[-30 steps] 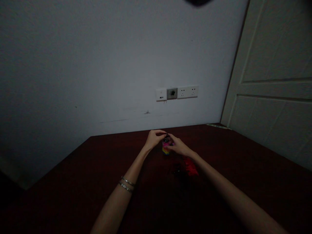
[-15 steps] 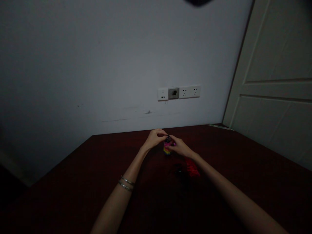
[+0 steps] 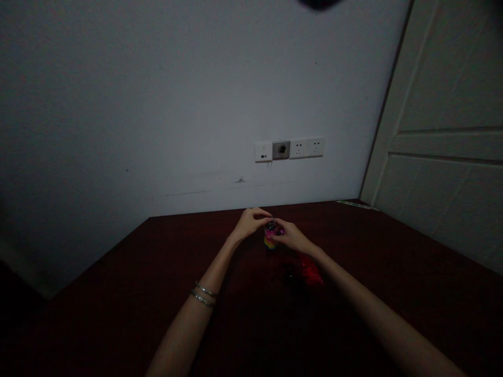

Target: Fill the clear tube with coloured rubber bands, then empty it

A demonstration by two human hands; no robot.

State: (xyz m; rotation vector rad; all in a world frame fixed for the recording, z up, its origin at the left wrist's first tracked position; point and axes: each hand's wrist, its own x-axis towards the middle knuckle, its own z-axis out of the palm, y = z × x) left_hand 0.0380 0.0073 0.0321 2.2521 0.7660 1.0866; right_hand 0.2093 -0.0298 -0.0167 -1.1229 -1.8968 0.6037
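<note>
A small pink and yellow bottle with a dark top stands upright on the dark red-brown table. My right hand wraps round its upper body from the right, thumb low on the side and fingers near the neck. From the left, my left hand pinches at the very top. Its fingertips meet there, and whatever small part they grip is too dark to make out. Two thin bracelets circle my left forearm.
A bright red item lies by my right forearm, beside a dark shiny thing that is hard to make out. Behind the table rises a pale wall with sockets. A white panelled door stands at the right.
My left fingertips have shifted very slightly at the bottle's top. My right hand keeps its hold, and the bottle stays in place. The view has moved a touch.
</note>
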